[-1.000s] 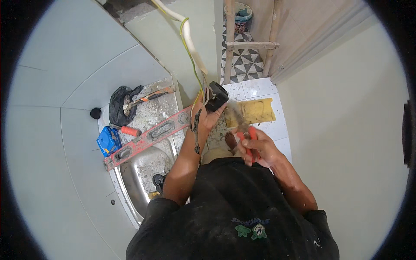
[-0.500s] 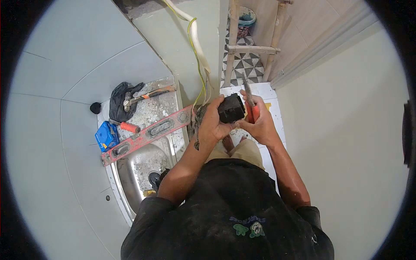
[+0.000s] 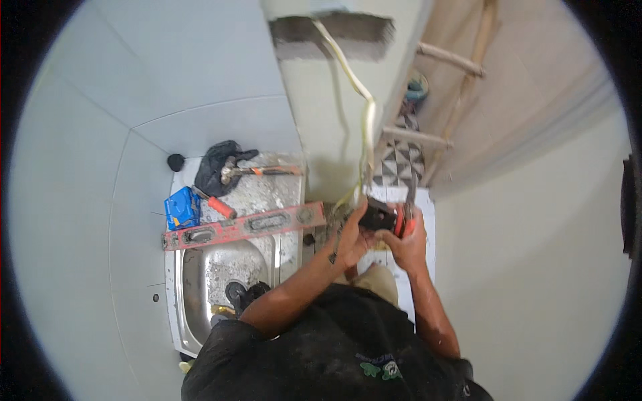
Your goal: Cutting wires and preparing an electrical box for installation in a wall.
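My left hand (image 3: 353, 244) grips a black plastic box (image 3: 378, 215), with pale and yellow-green cables (image 3: 368, 127) running down to it and a dark, frayed strand hanging beside it. Against the box's right side, my right hand (image 3: 409, 242) holds red-handled pliers (image 3: 408, 224), their dark jaws pointing upward. The two hands are close together, in front of my body. Where the cable ends meet the box is blurred and partly hidden by my fingers.
On the left, a red level (image 3: 261, 223) lies across a steel sink (image 3: 198, 294), beside a hammer (image 3: 267, 171), black bag (image 3: 212, 167), blue pack (image 3: 180, 207) and red-handled tool (image 3: 221, 207). A wooden ladder (image 3: 471, 67) and bucket (image 3: 416, 90) stand right of the wall with a recess (image 3: 291, 33).
My right hand with the pliers has come up against the black box. The view has tilted up, showing more of the wall recess, and both hands sit further right in the picture.
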A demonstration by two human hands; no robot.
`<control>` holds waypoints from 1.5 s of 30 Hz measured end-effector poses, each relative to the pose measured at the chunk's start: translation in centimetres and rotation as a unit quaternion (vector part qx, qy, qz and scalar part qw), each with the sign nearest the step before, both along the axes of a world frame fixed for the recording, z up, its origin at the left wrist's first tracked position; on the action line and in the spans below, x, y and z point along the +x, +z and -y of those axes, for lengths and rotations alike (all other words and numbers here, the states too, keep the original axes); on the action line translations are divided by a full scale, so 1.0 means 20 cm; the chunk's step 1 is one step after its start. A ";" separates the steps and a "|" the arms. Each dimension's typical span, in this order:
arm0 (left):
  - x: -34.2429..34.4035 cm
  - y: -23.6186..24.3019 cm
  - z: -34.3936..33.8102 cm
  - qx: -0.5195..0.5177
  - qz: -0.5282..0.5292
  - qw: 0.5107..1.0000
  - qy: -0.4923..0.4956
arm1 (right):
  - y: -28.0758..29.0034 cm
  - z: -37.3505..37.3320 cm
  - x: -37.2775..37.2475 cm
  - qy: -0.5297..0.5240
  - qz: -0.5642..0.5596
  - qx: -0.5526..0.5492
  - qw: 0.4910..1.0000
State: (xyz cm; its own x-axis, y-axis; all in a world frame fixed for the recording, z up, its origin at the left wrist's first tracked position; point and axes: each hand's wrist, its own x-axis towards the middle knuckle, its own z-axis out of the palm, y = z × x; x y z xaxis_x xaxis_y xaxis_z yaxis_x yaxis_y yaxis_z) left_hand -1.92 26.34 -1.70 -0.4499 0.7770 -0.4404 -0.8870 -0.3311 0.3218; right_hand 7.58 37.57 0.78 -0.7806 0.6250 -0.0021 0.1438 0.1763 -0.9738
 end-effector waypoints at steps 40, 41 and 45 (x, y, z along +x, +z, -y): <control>0.10 -0.03 0.35 -0.162 -0.106 0.958 0.212 | -0.12 0.23 -0.18 0.197 0.017 0.116 0.973; 0.07 -0.05 0.41 -0.191 -0.102 0.938 0.271 | -0.13 0.25 -0.23 0.228 0.052 0.039 0.972; -0.05 -0.06 0.72 -0.236 -0.125 0.883 0.387 | -0.17 0.32 -0.55 0.285 0.036 0.074 0.955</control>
State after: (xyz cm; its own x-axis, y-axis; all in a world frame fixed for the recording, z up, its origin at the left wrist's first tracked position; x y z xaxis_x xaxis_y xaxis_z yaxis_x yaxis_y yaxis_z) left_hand -2.82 11.96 -2.99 -0.8944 -0.0487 -0.4445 -0.3359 -0.5830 0.7398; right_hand -3.43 31.11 -2.67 -0.9952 0.0964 -0.0139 0.0498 0.3811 -0.9232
